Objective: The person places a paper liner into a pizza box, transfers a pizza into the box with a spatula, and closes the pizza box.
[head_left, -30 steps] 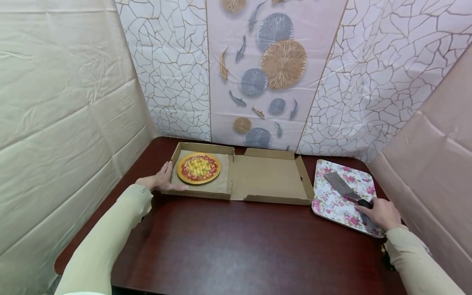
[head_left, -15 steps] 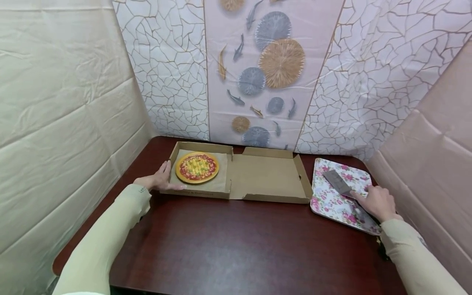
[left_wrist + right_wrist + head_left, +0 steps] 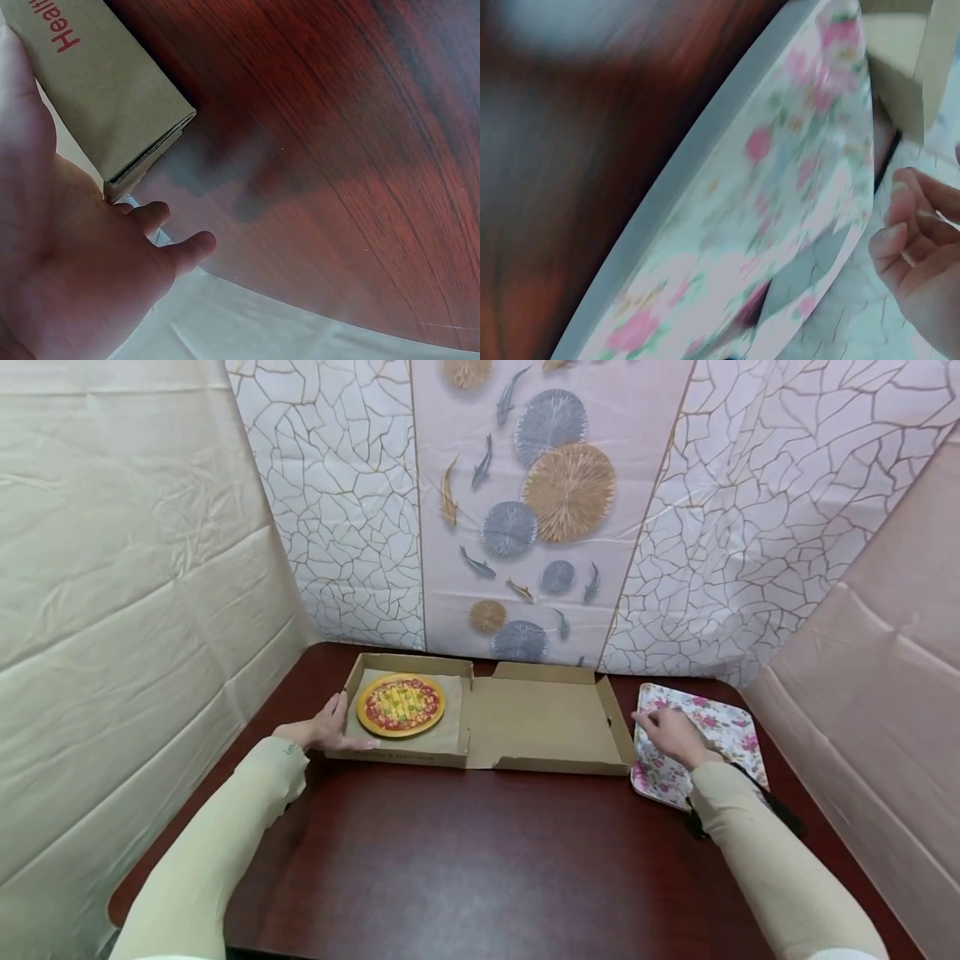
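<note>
My left hand [image 3: 324,727] lies at the front left corner of a cardboard pizza box [image 3: 555,718], fingers along its left wall and thumb along the front edge. In that half sits a round pizza [image 3: 401,704] on paper. My right hand [image 3: 671,735] hovers over the left part of a flower-patterned tray [image 3: 720,718], its fingers loosely bent and holding nothing. A spatula lies on the tray; its flat metal blade [image 3: 802,262] shows in the right wrist view, while the hand and sleeve hide most of it in the head view.
The box lid lies folded flat to the right, its edge close to the tray. Everything stands on a dark red wooden table [image 3: 465,843]. Fabric sheets [image 3: 510,568] hang behind and on both sides.
My right hand has let go of the spatula handle and moved left across the tray towards the box. The spatula stays on the tray. My left hand stays at the box corner.
</note>
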`<control>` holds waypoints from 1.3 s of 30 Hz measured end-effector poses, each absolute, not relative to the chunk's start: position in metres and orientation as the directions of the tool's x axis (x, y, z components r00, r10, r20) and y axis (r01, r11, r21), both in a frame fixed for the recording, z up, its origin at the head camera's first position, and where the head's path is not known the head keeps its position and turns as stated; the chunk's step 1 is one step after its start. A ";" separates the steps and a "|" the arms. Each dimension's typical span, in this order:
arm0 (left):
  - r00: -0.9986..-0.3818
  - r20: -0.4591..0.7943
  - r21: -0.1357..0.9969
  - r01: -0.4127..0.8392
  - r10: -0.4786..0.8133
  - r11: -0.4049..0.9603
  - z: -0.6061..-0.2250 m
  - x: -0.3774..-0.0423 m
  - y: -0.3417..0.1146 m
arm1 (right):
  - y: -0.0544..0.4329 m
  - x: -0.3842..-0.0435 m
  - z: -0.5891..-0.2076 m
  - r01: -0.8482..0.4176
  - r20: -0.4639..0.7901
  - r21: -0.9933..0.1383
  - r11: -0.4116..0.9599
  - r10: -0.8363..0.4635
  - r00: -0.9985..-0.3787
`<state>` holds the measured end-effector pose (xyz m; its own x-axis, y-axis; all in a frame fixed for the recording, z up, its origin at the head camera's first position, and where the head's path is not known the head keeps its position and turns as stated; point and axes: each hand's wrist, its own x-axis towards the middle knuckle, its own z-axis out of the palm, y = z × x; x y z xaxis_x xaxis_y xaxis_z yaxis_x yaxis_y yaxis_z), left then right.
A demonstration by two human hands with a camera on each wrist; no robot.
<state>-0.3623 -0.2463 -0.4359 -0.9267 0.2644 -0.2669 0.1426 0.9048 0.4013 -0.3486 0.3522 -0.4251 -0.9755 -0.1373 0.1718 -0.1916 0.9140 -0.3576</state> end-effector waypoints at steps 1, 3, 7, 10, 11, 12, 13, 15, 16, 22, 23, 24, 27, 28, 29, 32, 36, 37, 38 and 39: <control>-0.925 -0.274 0.393 0.142 0.264 0.908 -0.437 -0.363 -0.247 | 0.346 -0.352 -0.426 -0.170 0.131 -0.358 0.918 -0.131 -0.983; -0.922 -0.286 0.378 0.140 0.260 0.915 -0.437 -0.364 -0.248 | 0.337 -0.358 -0.427 -0.135 0.061 -0.355 0.925 -0.121 -0.991; -0.920 -0.288 0.360 0.152 0.264 0.920 -0.438 -0.368 -0.247 | 0.329 -0.362 -0.433 -0.104 0.004 -0.316 0.943 -0.108 -0.994; -0.919 -0.306 0.349 0.133 0.247 0.928 -0.431 -0.368 -0.244 | 0.327 -0.363 -0.436 -0.111 0.020 -0.300 0.948 -0.110 -0.994; -0.919 -0.314 0.339 0.124 0.236 0.933 -0.429 -0.368 -0.243 | 0.327 -0.363 -0.436 -0.113 0.029 -0.302 0.947 -0.109 -0.994; -0.919 -0.321 0.333 0.116 0.228 0.936 -0.426 -0.367 -0.243 | 0.326 -0.363 -0.436 -0.112 0.034 -0.303 0.947 -0.106 -0.994; -0.918 -0.332 0.321 0.107 0.218 0.941 -0.423 -0.366 -0.241 | 0.327 -0.363 -0.435 -0.113 0.038 -0.306 0.945 -0.107 -0.994; -0.917 -0.344 0.300 0.096 0.202 0.949 -0.420 -0.367 -0.241 | 0.327 -0.364 -0.431 -0.127 0.055 -0.305 0.944 -0.115 -0.992; -0.917 -0.347 0.295 0.093 0.197 0.951 -0.419 -0.367 -0.241 | 0.327 -0.364 -0.429 -0.132 0.064 -0.301 0.944 -0.118 -0.991; -0.919 -0.339 0.336 0.082 0.202 0.938 -0.420 -0.366 -0.244 | 0.324 -0.369 -0.408 -0.169 0.114 -0.253 0.953 -0.144 -0.983; -0.919 -0.338 0.341 0.082 0.204 0.936 -0.420 -0.365 -0.244 | 0.323 -0.371 -0.404 -0.172 0.121 -0.246 0.954 -0.145 -0.982; -0.918 -0.339 0.349 0.080 0.205 0.934 -0.420 -0.363 -0.245 | 0.322 -0.372 -0.400 -0.171 0.128 -0.241 0.955 -0.143 -0.981; -0.913 -0.348 0.361 0.081 0.215 0.929 -0.419 -0.360 -0.247 | 0.318 -0.377 -0.388 -0.171 0.146 -0.227 0.959 -0.140 -0.979; -0.910 -0.351 0.368 0.082 0.220 0.926 -0.419 -0.359 -0.247 | 0.317 -0.379 -0.384 -0.166 0.148 -0.221 0.961 -0.135 -0.980; -0.908 -0.352 0.373 0.087 0.227 0.924 -0.419 -0.358 -0.248 | 0.315 -0.380 -0.380 -0.167 0.157 -0.215 0.962 -0.135 -0.978; -0.904 -0.350 0.399 0.095 0.247 0.912 -0.419 -0.355 -0.251 | 0.311 -0.385 -0.369 -0.173 0.163 -0.185 0.967 -0.144 -0.976; -0.901 -0.336 0.413 0.120 0.274 0.903 -0.416 -0.351 -0.252 | 0.307 -0.389 -0.355 -0.186 0.182 -0.152 0.971 -0.158 -0.971; -0.901 -0.333 0.413 0.126 0.278 0.902 -0.416 -0.351 -0.252 | 0.307 -0.391 -0.353 -0.189 0.181 -0.150 0.970 -0.161 -0.970; -0.900 -0.332 0.412 0.131 0.283 0.902 -0.416 -0.350 -0.252 | 0.306 -0.391 -0.350 -0.196 0.192 -0.145 0.970 -0.167 -0.967; -0.899 -0.331 0.413 0.137 0.288 0.900 -0.416 -0.349 -0.251 | 0.306 -0.392 -0.347 -0.201 0.202 -0.142 0.969 -0.171 -0.964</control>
<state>-0.3492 -0.2511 -0.4156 -0.8988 0.2880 -0.3305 0.1367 0.9005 0.4128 -0.3922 0.3062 -0.3471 -0.9644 -0.1708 0.2017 -0.2014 0.9691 -0.1424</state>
